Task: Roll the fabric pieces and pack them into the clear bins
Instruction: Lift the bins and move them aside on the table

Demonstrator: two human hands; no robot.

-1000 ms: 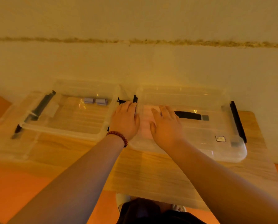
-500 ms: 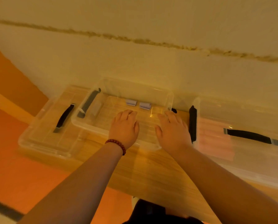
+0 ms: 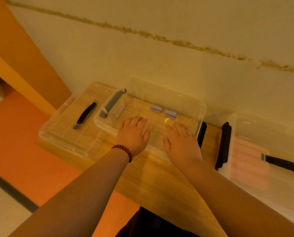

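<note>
Both hands are lying flat, fingers straight and holding nothing, over the near wall of the open clear bin (image 3: 201, 115). The left hand (image 3: 133, 134), with a beaded bracelet (image 3: 124, 150) at its wrist, is reaching over the rim near the bin's middle. The right hand (image 3: 182, 144) is spreading over the same rim toward the bin's right end. Whether the fingertips are pressing on the plastic cannot be told.

Two small pale fabric rolls (image 3: 156, 108) (image 3: 171, 114) are lying side by side on the bin's floor against its far wall, beyond both sets of fingertips and untouched.

Left of the bin, its clear lid (image 3: 64, 134) with a black handle (image 3: 86, 115) is lying flat on the wooden table (image 3: 159, 182), partly under the bin's left end. To the right, standing apart across a strip of bare wood, the lidded bin (image 3: 270, 134) is showing pink rolls (image 3: 248, 161) through its plastic, a black latch (image 3: 224, 146) at its near end.

A second ago both hands were lying on that lidded bin; half a second ago they were already at the open bin's near rim, much as now. The two pale rolls are lying where they were.
</note>
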